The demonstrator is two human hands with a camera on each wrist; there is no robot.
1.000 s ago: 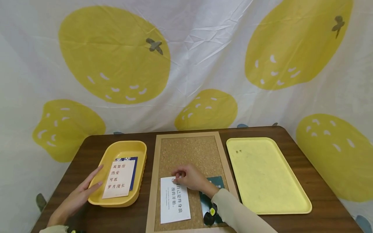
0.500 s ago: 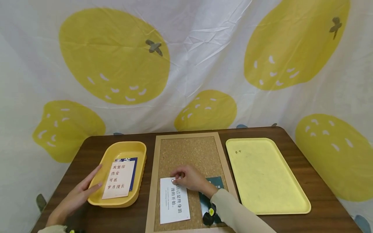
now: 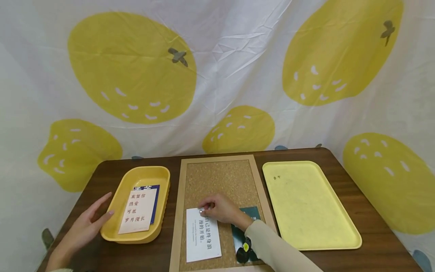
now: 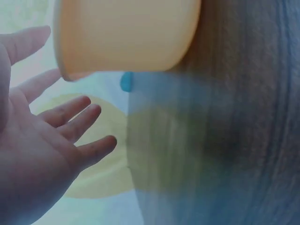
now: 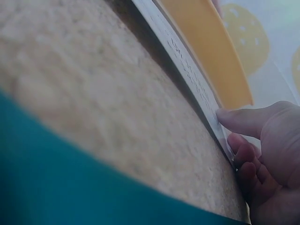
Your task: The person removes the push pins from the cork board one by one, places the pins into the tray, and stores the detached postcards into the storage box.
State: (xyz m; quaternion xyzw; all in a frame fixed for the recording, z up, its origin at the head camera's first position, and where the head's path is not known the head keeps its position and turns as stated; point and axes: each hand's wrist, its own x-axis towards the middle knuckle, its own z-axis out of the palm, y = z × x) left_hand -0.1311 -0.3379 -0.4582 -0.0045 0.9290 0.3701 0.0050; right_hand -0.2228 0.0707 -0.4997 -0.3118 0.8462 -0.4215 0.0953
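Note:
A white card [image 3: 204,241] with dark printed characters lies on a wood-framed corkboard [image 3: 217,177]. At the card's top edge my right hand [image 3: 222,209] pinches a small, shiny, round-headed pushpin [image 3: 201,211] between thumb and index finger; the fingers cover much of it. In the right wrist view the card [image 5: 187,70] stands slightly off the cork, with my thumb [image 5: 248,122] at its end. A dark green card [image 3: 249,212] lies partly under my right wrist. My left hand [image 3: 83,226], fingers spread, hovers beside the yellow basket [image 3: 117,211], just apart from its rim.
Inside the basket a cream card [image 3: 137,211] with red characters lies over a blue card [image 3: 156,200]. A flat pale yellow tray [image 3: 312,207] sits right of the corkboard. Behind the dark wooden table [image 3: 360,204] hangs a white curtain [image 3: 234,75] with yellow fruit prints.
My left hand has let go of the basket's rim and moved slightly left. The right hand stays at the white card's top edge.

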